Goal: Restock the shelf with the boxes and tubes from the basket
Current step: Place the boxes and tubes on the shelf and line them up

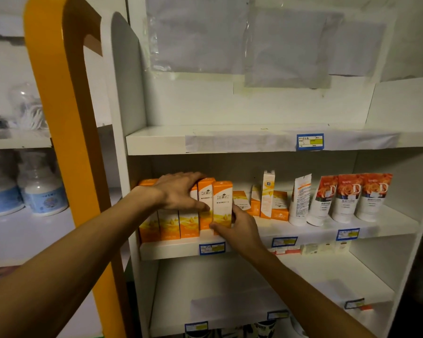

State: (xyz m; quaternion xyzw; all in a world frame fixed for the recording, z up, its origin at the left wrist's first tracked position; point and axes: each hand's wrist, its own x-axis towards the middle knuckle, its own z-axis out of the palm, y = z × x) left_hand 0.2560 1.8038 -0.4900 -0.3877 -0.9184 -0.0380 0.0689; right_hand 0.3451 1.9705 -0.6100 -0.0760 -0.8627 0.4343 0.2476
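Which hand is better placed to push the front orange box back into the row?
Right. The right hand already grips the front orange box, while the left hand rests over the neighbouring boxes.

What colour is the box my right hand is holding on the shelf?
Orange and white, seen in the head view: the box in the right hand.
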